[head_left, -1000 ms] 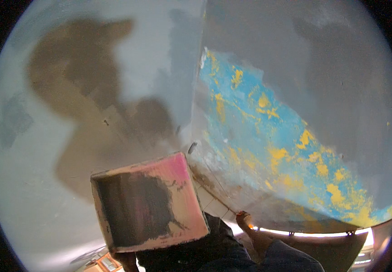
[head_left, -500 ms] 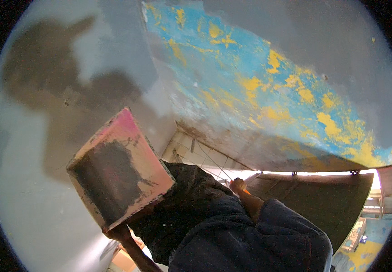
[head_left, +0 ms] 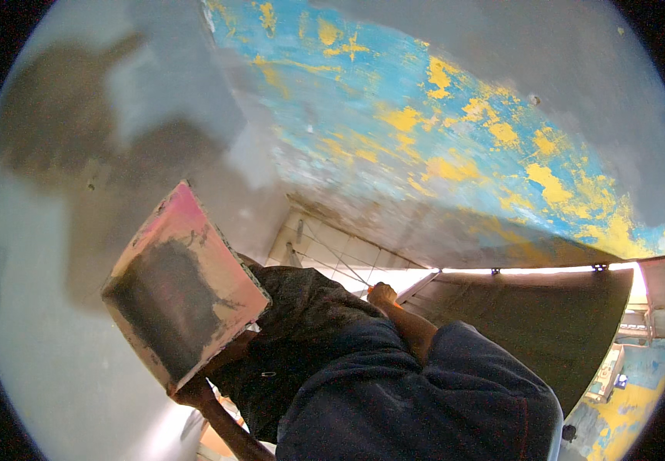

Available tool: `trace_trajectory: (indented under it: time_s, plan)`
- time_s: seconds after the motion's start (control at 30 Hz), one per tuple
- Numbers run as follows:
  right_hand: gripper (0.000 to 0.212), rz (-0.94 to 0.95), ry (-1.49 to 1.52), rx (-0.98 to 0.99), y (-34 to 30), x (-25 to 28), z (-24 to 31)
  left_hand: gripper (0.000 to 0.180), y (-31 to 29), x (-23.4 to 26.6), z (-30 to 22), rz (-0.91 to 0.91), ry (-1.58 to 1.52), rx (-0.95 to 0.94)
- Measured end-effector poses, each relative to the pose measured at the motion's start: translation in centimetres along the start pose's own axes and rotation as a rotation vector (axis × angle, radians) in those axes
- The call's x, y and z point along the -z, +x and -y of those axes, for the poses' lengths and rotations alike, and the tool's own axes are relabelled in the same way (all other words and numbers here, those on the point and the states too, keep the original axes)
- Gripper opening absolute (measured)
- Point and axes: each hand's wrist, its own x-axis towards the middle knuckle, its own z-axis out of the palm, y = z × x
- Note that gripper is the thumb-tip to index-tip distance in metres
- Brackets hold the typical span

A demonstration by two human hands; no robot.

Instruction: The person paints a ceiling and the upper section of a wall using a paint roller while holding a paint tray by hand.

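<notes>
My left hand [head_left: 192, 393] is at the lower left, gripping a square plasterer's hawk [head_left: 232, 296] near its lower corner. The hawk is tilted, pinkish at the top, with a dark grey smear across its face. It hides part of the fingers. My right hand [head_left: 382, 293] is closed, further right, at the end of a bent forearm. A bit of orange shows by its fingers, but what it holds is too small to make out. My dark clothes [head_left: 394, 384] fill the lower middle.
A grey wall [head_left: 33, 253] rises at the left, bearing a large dark shadow [head_left: 56, 115]. Blue and yellow patchy paint [head_left: 394, 115] covers the surface above. A dark sheet [head_left: 517, 330] hangs at the right below a bright gap. Thin lines cross pale tiles [head_left: 325, 250].
Both hands and the hawk have shifted left in view, the right hand also slightly up. The wall and the painted surface have shifted left and up too. Both hands stay closed.
</notes>
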Motion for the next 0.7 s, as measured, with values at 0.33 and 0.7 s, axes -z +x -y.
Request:
trace_trajectory:
  time_s: [0.33, 0.7]
  plan:
    - [0.027, -0.022, -0.051, -0.031, 0.2, -0.9, -0.8, 0.068, 0.8, -0.1, -0.1, -0.034, -0.335, 0.179]
    - [0.034, 0.074, -0.005, 0.006, 0.1, -0.4, -0.3, 0.066, 1.4, 1.5, 1.6, 0.088, -0.270, 0.063]
